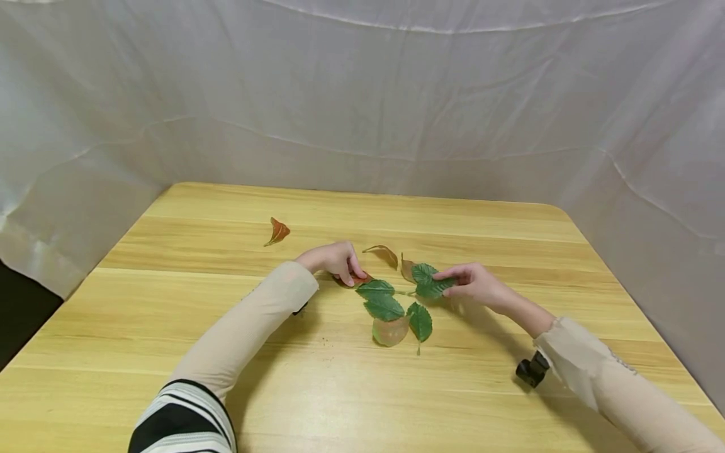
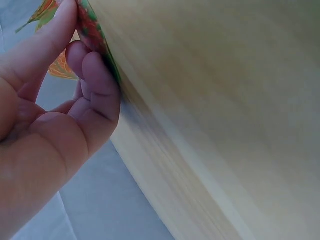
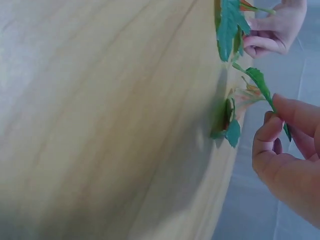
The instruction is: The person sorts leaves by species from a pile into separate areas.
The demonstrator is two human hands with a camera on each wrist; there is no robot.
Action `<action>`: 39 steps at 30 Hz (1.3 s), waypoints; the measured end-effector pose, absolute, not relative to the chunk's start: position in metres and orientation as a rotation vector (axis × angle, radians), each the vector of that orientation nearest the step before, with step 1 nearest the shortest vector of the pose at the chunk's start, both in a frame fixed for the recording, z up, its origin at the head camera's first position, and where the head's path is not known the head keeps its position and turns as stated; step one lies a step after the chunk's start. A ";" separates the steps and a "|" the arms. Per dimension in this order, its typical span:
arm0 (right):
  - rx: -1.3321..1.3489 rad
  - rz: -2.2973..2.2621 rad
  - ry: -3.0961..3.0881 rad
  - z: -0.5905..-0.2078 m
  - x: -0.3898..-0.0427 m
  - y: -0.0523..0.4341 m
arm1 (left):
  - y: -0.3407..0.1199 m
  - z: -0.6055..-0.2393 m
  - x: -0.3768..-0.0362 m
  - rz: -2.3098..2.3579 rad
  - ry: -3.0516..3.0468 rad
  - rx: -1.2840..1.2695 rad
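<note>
White sheeting backs the table (image 1: 170, 352). At frame centre, your left hand (image 1: 334, 261) pinches a red leaf (image 1: 358, 279); your right hand (image 1: 474, 284) pinches the sprig (image 1: 396, 302). Lift gently, keeping both grips light.

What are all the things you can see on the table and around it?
Green leaves: four, green, joined on a sprig at the table's middle.
Pale leaf: one, see-through pinkish, at the sprig's near end.
Brown leaves: two, brownish, just beyond the sprig.
Red leaf: one, orange-red, alone at the far left.
Reddish leaf: one, red, under the left fingertips.
Table: one, light wood.
Cloth backdrop: one, white, behind and beside the table.
Left hand: pinches the reddish leaf.
Right hand: pinches the sprig's rightmost green leaf.
Sleeves: two, beige; a striped cuff at the bottom left.
</note>
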State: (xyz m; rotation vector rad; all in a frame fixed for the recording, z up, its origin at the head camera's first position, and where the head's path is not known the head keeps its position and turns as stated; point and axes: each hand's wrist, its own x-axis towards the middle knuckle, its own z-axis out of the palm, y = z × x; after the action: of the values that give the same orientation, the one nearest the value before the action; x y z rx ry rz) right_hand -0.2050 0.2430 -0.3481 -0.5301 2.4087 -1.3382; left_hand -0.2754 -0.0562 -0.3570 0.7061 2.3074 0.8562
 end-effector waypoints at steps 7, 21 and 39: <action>-0.479 -1.406 2.412 -0.343 -0.211 0.246 | -0.057 -0.357 -0.275 0.841 2.321 0.727; -0.411 -1.526 2.602 -0.329 -0.231 0.259 | -0.057 -0.356 -0.275 0.823 2.317 0.744; -0.246 -1.686 2.525 -0.328 -0.262 0.258 | -0.058 -0.357 -0.276 0.827 2.314 0.750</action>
State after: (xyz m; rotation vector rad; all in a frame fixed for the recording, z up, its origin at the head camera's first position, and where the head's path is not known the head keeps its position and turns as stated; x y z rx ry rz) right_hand -0.2623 0.2576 -0.3281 -0.2460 2.5251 -1.6862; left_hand -0.2758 -0.0584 -0.3566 0.7503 2.3140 0.8275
